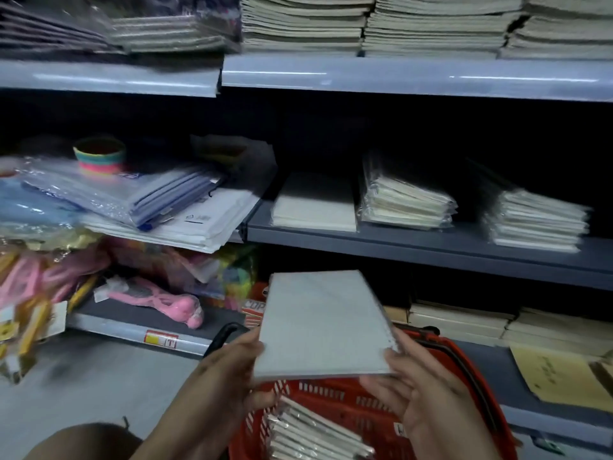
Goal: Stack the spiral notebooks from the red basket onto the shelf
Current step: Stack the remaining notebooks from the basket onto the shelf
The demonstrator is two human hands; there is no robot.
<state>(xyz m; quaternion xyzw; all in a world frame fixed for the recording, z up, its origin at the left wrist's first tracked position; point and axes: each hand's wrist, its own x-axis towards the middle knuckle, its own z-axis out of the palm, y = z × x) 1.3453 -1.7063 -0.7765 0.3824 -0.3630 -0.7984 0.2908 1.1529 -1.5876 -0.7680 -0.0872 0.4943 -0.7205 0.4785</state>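
Head view: pale grey spiral-bound notebook (pixel 323 323) held flat above red plastic slotted basket (pixel 358 403), gripped at near corners by left hand (pixel 232 376) and right hand (pixel 428 400), fingers curled around edges. More wrapped notebooks (pixel 315 433) stacked inside basket. Grey metal shelf (pixel 431 240) beyond, carrying wrapped notebook piles (pixel 404 200).

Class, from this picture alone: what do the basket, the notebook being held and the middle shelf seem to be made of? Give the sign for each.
Red basket: apparently moulded plastic, with slotted walls and a slight sheen. Held notebook: matte pale paper or card cover, likely wire spiral along its right edge, though blurred. Middle shelf: probably painted metal, with a smooth grey folded front lip.
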